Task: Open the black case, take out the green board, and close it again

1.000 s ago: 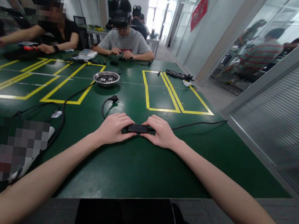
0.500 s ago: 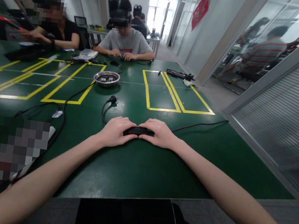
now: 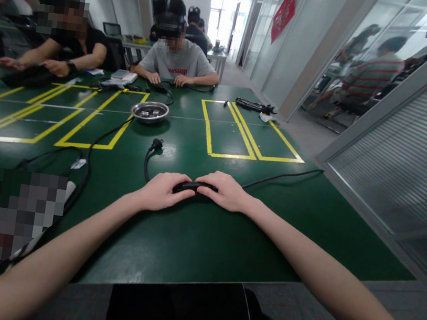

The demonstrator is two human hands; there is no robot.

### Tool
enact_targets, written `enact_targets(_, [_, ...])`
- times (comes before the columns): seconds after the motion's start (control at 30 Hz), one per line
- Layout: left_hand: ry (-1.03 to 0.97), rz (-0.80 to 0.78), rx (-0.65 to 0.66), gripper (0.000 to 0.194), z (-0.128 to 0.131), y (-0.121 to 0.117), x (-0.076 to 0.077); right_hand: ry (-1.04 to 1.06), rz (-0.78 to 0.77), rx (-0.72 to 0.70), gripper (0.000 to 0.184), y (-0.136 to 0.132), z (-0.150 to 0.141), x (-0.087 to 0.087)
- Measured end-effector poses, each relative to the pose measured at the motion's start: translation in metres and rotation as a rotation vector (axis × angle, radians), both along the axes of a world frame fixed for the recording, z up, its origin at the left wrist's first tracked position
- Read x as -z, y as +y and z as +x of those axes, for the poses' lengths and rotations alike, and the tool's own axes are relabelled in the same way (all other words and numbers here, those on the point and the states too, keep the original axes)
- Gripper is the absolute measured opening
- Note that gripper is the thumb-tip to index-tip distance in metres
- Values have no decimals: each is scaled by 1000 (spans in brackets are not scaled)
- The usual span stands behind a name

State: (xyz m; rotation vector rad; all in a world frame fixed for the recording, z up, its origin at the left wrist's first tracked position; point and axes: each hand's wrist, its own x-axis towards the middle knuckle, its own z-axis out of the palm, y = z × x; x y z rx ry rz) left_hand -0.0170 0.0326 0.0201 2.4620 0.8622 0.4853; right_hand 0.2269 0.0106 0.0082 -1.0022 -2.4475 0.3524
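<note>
Between my two hands is the bundled middle of a black power cord (image 3: pixel 194 186), held low over the green table (image 3: pixel 184 251). My left hand (image 3: pixel 163 191) closes round the bundle's left end, thumb in front and fingers behind. Gripping the right end in the same way is my right hand (image 3: pixel 228 192); the thumbs nearly meet. Beyond my left hand the cord curves up to a black plug (image 3: pixel 157 144) on the table. The other loose length trails away to the right past my right hand. My fingers hide part of the bundle.
A steel bowl (image 3: pixel 149 112) with small metal parts stands ahead. Yellow tape (image 3: pixel 233 156) marks rectangles on the table. A black folded stand (image 3: pixel 255 105) lies at the far right. Another black cable (image 3: pixel 89 163) and a blurred-out item (image 3: pixel 22 218) lie left. Two people sit opposite.
My hands keep hold of the cord, and the bundle between them has turned slightly. The view has shifted a little. At the far left, a person's arms have moved outward.
</note>
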Motion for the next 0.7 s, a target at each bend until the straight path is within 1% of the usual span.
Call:
enact_targets(0.1, [-41,-108,-9,35,2,-1,-2,-12,53,6,36,-2,1,-4])
enact_targets(0.2, [-80,-212,7,38,3,0,-6,-34,145,-54,55,-7,2,-9])
enact_targets(0.23, [-78,-241,14,41,3,1,-7,-45,159,-70,55,-8,3,-10])
enact_targets(0.3, [-70,-264,27,43,2,1,-7,-68,151,-84,49,-9,3,-12])
enact_targets(0.37, [-83,-203,27,40,0,0,-5,-92,111,-71,47,-8,3,-11])
enact_targets(0.4, [-95,-137,25,44,0,-1,-3,-102,83,-58,47,-7,2,-11])
enact_targets(0.43, [-112,-48,12,56,-1,-1,0,-106,52,-42,46,-7,2,-10])
enact_targets(0.47, [-105,43,9,63,-2,-2,2,-99,19,-22,44,-6,1,-9])
enact_targets(0.5, [-104,121,15,60,-2,-2,5,-81,-14,-6,43,-6,1,-8])
enact_targets(0.57, [-119,227,21,50,-3,-1,9,-31,-80,21,41,-5,1,-8])
enact_targets(0.7, [-135,303,85,27,-1,2,9,8,-198,59,45,-7,3,-12])
